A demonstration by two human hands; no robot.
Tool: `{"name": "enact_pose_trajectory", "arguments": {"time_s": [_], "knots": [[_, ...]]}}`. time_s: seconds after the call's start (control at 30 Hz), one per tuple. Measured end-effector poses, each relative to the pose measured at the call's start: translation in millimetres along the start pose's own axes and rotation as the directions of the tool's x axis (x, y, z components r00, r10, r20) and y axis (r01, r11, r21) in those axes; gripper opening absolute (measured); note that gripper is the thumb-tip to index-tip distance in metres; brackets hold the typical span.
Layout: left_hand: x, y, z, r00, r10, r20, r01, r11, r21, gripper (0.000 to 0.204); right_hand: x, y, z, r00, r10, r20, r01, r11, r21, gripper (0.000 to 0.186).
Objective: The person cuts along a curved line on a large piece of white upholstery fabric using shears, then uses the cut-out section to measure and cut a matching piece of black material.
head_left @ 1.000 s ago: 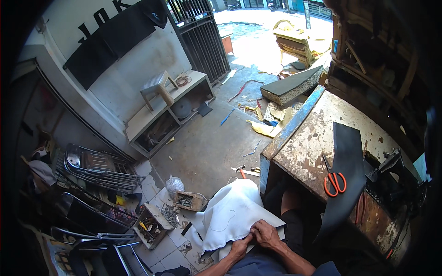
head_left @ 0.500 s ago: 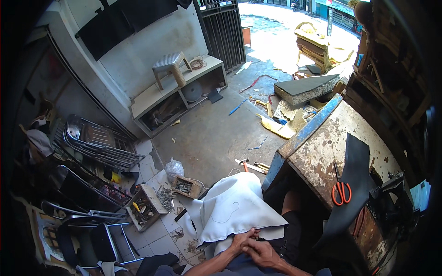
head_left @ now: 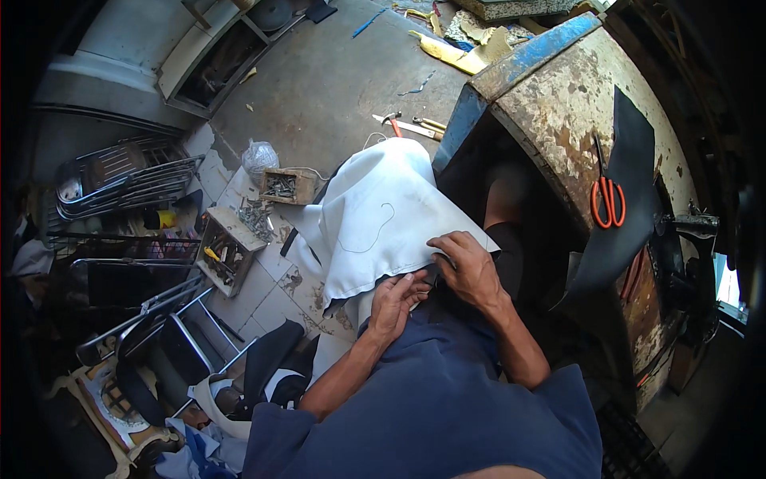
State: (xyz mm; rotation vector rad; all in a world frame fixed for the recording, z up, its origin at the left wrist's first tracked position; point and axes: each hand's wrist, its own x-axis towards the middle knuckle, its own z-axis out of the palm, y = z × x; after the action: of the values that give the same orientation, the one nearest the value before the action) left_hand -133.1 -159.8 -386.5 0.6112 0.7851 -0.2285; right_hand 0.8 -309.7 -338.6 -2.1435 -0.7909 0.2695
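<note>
A white sheet of cloth or leatherette [head_left: 415, 203] is draped over a rounded form at my lap. A thin dark thread [head_left: 375, 233] lies in a loop across it. At the sheet's near edge my left hand [head_left: 391, 305] is closed, its thumb against curled fingers; what they pinch is too small to make out. My right hand [head_left: 472, 270] is just to the right, over the same edge, its thumb and forefinger drawn together. Anything between those fingertips cannot be made out.
Right of me stands a worn bench [head_left: 550, 96] with orange-handled scissors [head_left: 608, 191] on a black strip [head_left: 630, 152]. A hammer [head_left: 392, 121] lies on the floor ahead. Wooden boxes of hardware [head_left: 227, 251] and folded metal chairs [head_left: 128, 180] are at left.
My view has tilted down, showing more of my lap. My hands were together at the sheet's edge; now they are apart, the right one raised to the right.
</note>
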Motion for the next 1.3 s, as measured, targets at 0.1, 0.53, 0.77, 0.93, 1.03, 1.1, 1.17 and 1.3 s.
{"name": "enact_pose_trajectory", "arguments": {"time_s": [0.1, 0.53, 0.77, 0.93, 1.03, 1.1, 1.17, 1.3], "knots": [[-0.3, -2.8, -0.6, 0.999, 0.033, -0.009, -0.033, 0.999, -0.041, 0.025, 3.3, -0.4, 20.3, 0.994, -0.044, 0.101, 0.044, 0.999, 0.002, 0.024], [10.6, 2.3, -7.5, 0.999, -0.034, -0.023, 0.035, 0.999, 0.032, 0.031, -26.5, -81.1, 7.0, 0.833, -0.432, 0.345, 0.149, 0.776, 0.612, 0.017], [-13.1, 15.4, 20.6, 0.814, 0.534, 0.229, -0.367, 0.167, 0.915, 0.011, -14.2, -1.1, -2.6, 0.999, 0.052, 0.0, -0.052, 0.988, -0.148, 0.037], [6.9, 18.5, 46.4, 0.516, 0.552, 0.655, -0.503, -0.423, 0.753, 0.028, -31.2, 49.1, 5.2, 0.997, 0.044, -0.071, -0.074, 0.856, -0.512, 0.055], [37.4, 7.9, 55.1, 0.531, 0.478, 0.7, -0.543, -0.442, 0.714, 0.036, -35.1, 71.5, 6.5, 0.997, 0.064, -0.049, -0.078, 0.934, -0.349, 0.054], [51.3, 6.8, 66.3, 0.529, 0.444, 0.723, -0.556, -0.462, 0.691, 0.036, -35.8, 76.2, 2.4, 0.996, 0.017, -0.091, -0.043, 0.959, -0.281, 0.049], [58.8, 5.2, 68.0, 0.53, 0.447, 0.72, -0.536, -0.482, 0.693, 0.035, -33.6, 74.3, -0.8, 0.992, -0.003, -0.128, -0.027, 0.972, -0.233, 0.046], [62.5, 5.6, 69.4, 0.49, 0.457, 0.743, -0.548, -0.501, 0.67, 0.031, -34.4, 76.1, -0.5, 0.982, 0.016, -0.186, -0.037, 0.993, -0.108, 0.042]]}}
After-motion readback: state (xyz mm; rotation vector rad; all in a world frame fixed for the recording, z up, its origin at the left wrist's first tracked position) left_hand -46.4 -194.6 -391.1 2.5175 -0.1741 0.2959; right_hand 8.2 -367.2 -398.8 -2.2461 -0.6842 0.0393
